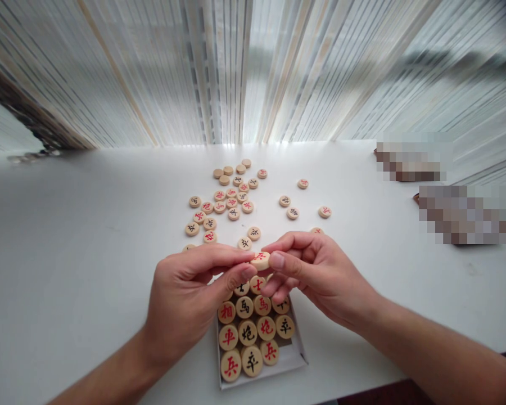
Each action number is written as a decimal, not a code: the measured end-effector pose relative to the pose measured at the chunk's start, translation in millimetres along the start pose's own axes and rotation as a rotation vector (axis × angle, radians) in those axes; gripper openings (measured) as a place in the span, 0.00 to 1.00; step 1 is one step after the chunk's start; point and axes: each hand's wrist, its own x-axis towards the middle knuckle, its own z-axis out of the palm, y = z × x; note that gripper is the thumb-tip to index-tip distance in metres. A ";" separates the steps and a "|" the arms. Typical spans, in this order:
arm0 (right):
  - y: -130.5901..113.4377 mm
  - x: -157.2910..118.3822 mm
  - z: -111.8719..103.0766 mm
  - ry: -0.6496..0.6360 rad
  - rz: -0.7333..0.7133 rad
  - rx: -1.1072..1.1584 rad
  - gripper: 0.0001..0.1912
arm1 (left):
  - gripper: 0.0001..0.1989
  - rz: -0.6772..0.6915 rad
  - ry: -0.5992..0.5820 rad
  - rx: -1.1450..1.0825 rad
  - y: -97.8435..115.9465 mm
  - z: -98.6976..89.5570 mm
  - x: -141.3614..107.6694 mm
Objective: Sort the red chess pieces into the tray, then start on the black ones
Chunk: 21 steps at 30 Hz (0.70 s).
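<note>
Between both hands is a round wooden Chinese chess piece (260,259) with a red character facing up. My left hand (198,281) pinches its left edge with thumb and index finger. On its right edge, the thumb and fingers of my right hand (316,270) are closed too. Below the hands lies a shallow white box (293,360) holding rows of chess pieces with red and black characters, such as a black-marked piece (252,361) in the front row. A gap shows at the box's front right corner. My fingers partly cover its far rows.
Loose chess pieces (231,202) are scattered on the white table (109,225) beyond the hands, a few blank side up. Several others, including a red-marked piece (324,212), lie to the right. Blurred-out objects (464,216) stand at the right edge. A striped curtain (236,73) hangs behind.
</note>
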 end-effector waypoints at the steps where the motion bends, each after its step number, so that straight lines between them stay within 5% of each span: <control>1: -0.3 -0.1 0.7 -0.004 -0.005 -0.014 0.13 | 0.10 0.014 -0.002 0.022 -0.5 0.0 -1.0; 10: -1.3 -1.2 6.9 0.012 -0.073 -0.105 0.17 | 0.08 0.063 0.002 0.210 -0.1 2.0 -6.4; 16: 2.9 0.1 3.9 0.037 -0.051 -0.110 0.19 | 0.15 -0.077 -0.065 0.009 -1.4 5.2 -7.2; 21: 5.4 -0.1 1.2 0.020 0.004 -0.102 0.19 | 0.18 -0.052 -0.102 0.017 -3.3 4.4 -8.1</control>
